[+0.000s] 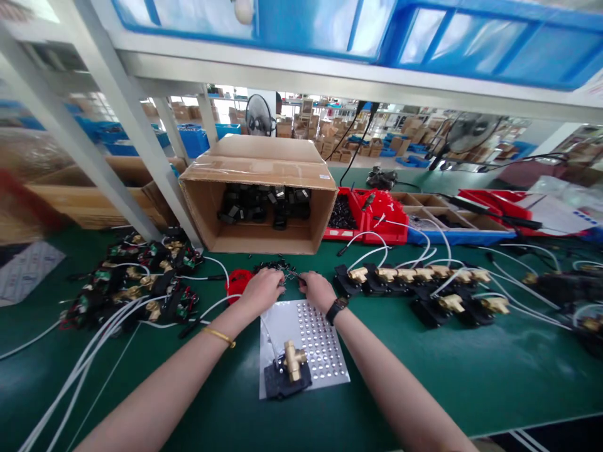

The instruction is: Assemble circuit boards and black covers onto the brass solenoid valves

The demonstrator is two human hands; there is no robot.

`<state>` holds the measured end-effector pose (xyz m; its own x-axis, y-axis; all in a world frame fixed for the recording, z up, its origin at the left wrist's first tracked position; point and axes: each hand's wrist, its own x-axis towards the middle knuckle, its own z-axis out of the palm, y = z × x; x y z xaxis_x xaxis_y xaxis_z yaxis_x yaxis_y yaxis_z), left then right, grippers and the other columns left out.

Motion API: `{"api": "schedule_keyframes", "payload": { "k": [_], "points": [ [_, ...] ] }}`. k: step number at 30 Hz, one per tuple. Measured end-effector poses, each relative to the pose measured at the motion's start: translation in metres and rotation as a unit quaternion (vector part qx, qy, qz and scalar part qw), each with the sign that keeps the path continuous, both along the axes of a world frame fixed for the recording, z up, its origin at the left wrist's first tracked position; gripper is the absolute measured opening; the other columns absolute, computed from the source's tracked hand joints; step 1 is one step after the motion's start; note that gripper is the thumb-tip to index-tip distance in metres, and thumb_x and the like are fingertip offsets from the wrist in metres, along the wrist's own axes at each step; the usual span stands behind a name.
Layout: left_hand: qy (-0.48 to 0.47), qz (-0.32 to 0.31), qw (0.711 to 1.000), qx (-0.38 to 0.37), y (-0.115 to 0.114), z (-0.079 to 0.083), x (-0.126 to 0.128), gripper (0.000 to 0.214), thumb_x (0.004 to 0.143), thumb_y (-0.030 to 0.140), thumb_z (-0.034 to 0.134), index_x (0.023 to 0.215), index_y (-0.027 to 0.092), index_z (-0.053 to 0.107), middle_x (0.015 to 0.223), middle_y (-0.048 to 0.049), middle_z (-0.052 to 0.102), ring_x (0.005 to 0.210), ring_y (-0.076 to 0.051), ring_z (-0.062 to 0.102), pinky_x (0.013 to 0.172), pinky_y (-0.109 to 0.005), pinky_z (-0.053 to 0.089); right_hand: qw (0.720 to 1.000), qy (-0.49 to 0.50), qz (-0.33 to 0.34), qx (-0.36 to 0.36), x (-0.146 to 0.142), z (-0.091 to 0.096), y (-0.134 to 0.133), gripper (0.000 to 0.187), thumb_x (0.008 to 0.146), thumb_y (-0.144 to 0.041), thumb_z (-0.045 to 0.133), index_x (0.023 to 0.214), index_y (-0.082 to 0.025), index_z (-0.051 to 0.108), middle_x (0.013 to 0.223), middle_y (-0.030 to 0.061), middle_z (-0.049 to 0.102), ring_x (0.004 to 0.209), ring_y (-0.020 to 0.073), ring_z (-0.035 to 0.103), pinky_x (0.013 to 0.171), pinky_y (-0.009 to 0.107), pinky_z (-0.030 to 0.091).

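Note:
My left hand [262,291] reaches to a loose pile of small dark screws [271,266] in front of the cardboard box, its fingers closed at the pile's near edge. Just to its right, my right hand [316,291] has its fingertips pinched together beside the same pile. Whatever either hand holds is too small to make out. Below the hands lies a white sheet [330,342] with rows of small silver dots. On its lower left part rests a brass valve body [293,361] on a black housing [282,383]. A red dish [239,282] sits partly behind my left wrist.
An open cardboard box [259,242] of black parts stands behind the hands. Red bins [384,216] and a divided tray [471,235] are farther right. Brass valve assemblies [407,275] line the right; wired assemblies [136,282] crowd the left. A shelf beam [306,78] crosses overhead.

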<state>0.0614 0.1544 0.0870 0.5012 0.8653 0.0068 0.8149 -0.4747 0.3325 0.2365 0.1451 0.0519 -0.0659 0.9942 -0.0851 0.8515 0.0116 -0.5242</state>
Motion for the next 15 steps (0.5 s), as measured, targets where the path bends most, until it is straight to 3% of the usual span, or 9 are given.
{"api": "schedule_keyframes", "payload": {
  "k": [3, 7, 9, 12, 13, 15],
  "points": [
    [0.025, 0.001, 0.999, -0.021, 0.024, -0.022, 0.017, 0.011, 0.079, 0.025, 0.061, 0.083, 0.014, 0.060, 0.085, -0.0045, 0.063, 0.086, -0.019, 0.058, 0.077, -0.035, 0.047, 1.000, 0.025, -0.004, 0.017, 0.000, 0.009, -0.009, 0.012, 0.078, -0.006, 0.052, 0.080, -0.016, 0.058, 0.088, 0.0080, 0.060, 0.082, 0.0204, 0.060, 0.072, 0.029, 0.042],
    [0.024, 0.006, 0.999, -0.030, 0.030, -0.038, 0.020, 0.020, 0.085, 0.031, 0.054, 0.090, 0.012, 0.059, 0.091, -0.0040, 0.061, 0.083, -0.016, 0.059, 0.076, -0.036, 0.049, 0.995, 0.094, -0.010, 0.041, 0.011, 0.019, -0.053, 0.011, 0.084, -0.013, 0.043, 0.082, -0.017, 0.053, 0.079, 0.0027, 0.058, 0.074, 0.0148, 0.057, 0.068, 0.024, 0.043],
    [0.003, 0.005, 1.000, -0.025, 0.029, -0.036, 0.018, 0.017, 0.085, 0.029, 0.055, 0.088, 0.012, 0.059, 0.090, -0.0041, 0.061, 0.084, -0.016, 0.059, 0.076, -0.036, 0.049, 0.981, 0.192, -0.032, -0.001, 0.014, 0.018, -0.085, 0.012, 0.087, -0.021, 0.039, 0.086, -0.018, 0.051, 0.064, -0.0025, 0.050, 0.054, 0.0115, 0.048, 0.051, 0.021, 0.039],
    [-0.055, 0.012, 0.998, -0.010, 0.026, -0.024, 0.017, 0.007, 0.082, 0.016, 0.054, 0.079, 0.012, 0.059, 0.083, -0.0047, 0.062, 0.082, -0.017, 0.058, 0.077, -0.034, 0.047, 0.907, 0.398, -0.088, -0.107, 0.011, 0.008, -0.131, 0.018, 0.086, -0.034, 0.042, 0.089, -0.018, 0.048, 0.052, -0.0086, 0.033, 0.038, 0.0083, 0.027, 0.037, 0.019, 0.025],
    [-0.079, 0.021, 0.997, -0.006, 0.024, -0.018, 0.015, 0.007, 0.081, 0.012, 0.053, 0.076, 0.012, 0.058, 0.079, -0.0048, 0.062, 0.080, -0.017, 0.058, 0.076, -0.033, 0.047, 0.892, 0.428, -0.101, -0.107, 0.009, 0.005, -0.143, 0.018, 0.084, -0.035, 0.045, 0.088, -0.018, 0.049, 0.053, -0.0080, 0.035, 0.040, 0.0082, 0.029, 0.038, 0.020, 0.027],
    [-0.130, 0.049, 0.990, -0.002, 0.015, -0.006, 0.009, 0.009, 0.080, 0.010, 0.050, 0.079, 0.013, 0.058, 0.076, -0.0044, 0.062, 0.076, -0.016, 0.059, 0.073, -0.029, 0.047, 0.908, 0.401, -0.114, -0.046, 0.003, -0.001, -0.161, 0.016, 0.081, -0.032, 0.050, 0.086, -0.017, 0.052, 0.062, -0.0031, 0.047, 0.049, 0.0098, 0.041, 0.047, 0.021, 0.035]
  ]
}}
